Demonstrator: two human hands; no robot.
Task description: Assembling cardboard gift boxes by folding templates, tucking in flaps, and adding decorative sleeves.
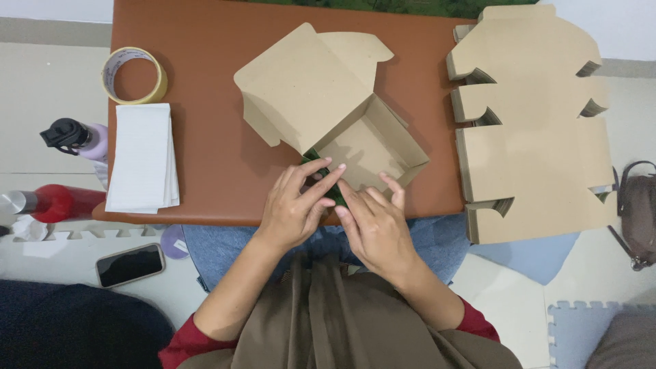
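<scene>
Far out to the left of your left hand (295,205) you have one roll of tape (134,75), one stack of white paper (142,157) just below it, two bottles (72,137) off the table's edge, and one phone (130,264) on the floor.

Your left hand is half curled, fingers pressed on the near corner of the single open cardboard box (372,147), where a small dark green piece (335,193) shows between your hands; you seem to pinch it, though your fingers hide the grip. Your right hand (376,229) lies touching the left, fingers flat and spread on the box's near wall, holding nothing closed.

The box lies just ahead of both hands, its long axis slanting up-left toward its raised lid (304,85). Both hands are equally near.

Well to the right of your right hand sits one stack of flat box blanks (533,130), then one bag (639,212).
</scene>
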